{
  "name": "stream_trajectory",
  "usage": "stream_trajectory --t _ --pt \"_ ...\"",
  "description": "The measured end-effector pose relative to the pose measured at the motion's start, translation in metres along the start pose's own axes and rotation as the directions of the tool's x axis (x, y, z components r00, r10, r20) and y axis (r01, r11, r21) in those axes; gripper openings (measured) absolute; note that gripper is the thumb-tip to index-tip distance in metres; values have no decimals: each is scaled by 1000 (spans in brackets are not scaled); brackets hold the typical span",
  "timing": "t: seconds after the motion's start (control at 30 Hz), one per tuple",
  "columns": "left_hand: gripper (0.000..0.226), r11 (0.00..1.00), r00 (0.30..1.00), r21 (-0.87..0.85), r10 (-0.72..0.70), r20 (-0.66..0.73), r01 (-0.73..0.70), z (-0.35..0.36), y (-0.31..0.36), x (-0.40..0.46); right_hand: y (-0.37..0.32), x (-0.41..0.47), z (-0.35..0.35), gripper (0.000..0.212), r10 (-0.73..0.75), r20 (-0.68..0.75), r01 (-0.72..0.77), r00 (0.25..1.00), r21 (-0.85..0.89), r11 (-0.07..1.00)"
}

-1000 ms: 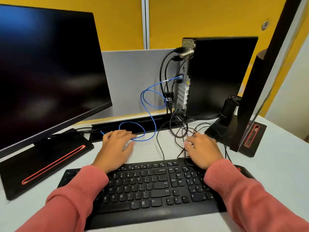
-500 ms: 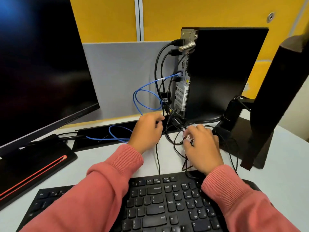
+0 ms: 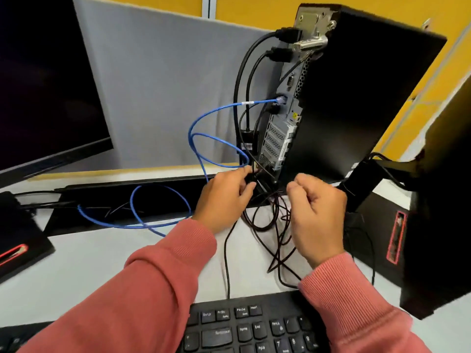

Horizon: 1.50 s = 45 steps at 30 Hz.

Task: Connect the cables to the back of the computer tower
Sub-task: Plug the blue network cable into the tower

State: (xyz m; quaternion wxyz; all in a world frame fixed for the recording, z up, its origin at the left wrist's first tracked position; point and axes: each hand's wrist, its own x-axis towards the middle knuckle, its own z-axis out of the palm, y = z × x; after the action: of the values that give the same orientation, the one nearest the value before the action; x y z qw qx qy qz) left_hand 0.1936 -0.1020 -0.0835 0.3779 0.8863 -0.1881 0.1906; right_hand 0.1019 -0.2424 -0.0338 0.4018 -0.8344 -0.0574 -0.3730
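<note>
Pinching dark cables (image 3: pixel 267 225), both hands (image 3: pixel 224 200) (image 3: pixel 316 215) work over a white desk (image 3: pixel 76 263) below grey partition (image 3: pixel 165 85) and yellow wall (image 3: pixel 254 8).

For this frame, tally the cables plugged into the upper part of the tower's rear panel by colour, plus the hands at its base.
Blue network cable, plugged into the black computer tower: 1
Thick black cables plugged in near the top, first and second: 2
Black cable plugged in just under the blue one: 1
Hands at the base, left hand and right hand: 2
Total: 6
</note>
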Motion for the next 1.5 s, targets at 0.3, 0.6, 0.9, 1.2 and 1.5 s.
stream_trajectory --t 0.3,0.6,0.9,1.2,1.5 --pt "29 979 998 -194 -68 -1 67 8 -5 6 -1 76 26 19 147 -427 -45 892 241 970" --pt "28 981 999 -190 -36 -8 34 0 -11 10 -20 159 32 49 10 -565 115 825 186 976" --pt "25 988 992 -91 123 -3 -123 -6 -15 15 -23 198 28 20 -183 -533 188 826 -47 981" --pt "18 965 967 63 254 36 -256 -13 -13 17 -29 203 29 16 -146 -591 178 793 -4 984" --pt "16 972 971 -4 234 49 -234 -10 -16 21 -29 205 28 14 -134 -587 162 798 -5 987"
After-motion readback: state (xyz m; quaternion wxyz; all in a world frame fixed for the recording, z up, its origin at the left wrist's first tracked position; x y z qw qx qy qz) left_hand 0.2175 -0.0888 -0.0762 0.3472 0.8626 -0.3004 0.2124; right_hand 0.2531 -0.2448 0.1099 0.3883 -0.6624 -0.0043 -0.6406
